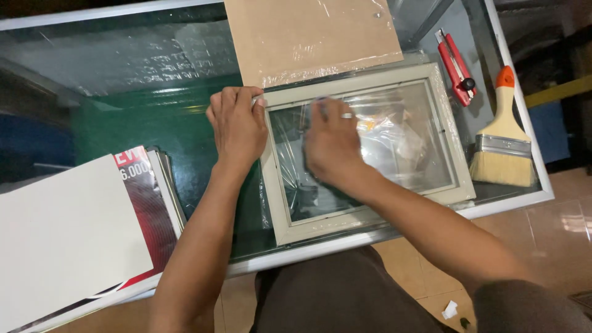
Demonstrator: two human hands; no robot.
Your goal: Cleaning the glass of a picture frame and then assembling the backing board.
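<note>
The right hand (pixel 332 147) is motion-blurred, so its fingertips and whatever lies under its palm are hard to make out; whether it grips anything I cannot tell. It lies flat, palm down, on the glass of the pale cream rectangular picture frame (pixel 364 209), which rests on the glass-topped table (pixel 154 123) under crinkled clear plastic wrap. The left hand (pixel 237 126) rests at the frame's upper left corner, fingers curled together over the edge, steadying it. A brown cardboard backing sheet (pixel 311 37) is cut off at the top.

right hand (pixel 333 148) blurred, white board (pixel 61 240) cut off by left edge
</note>
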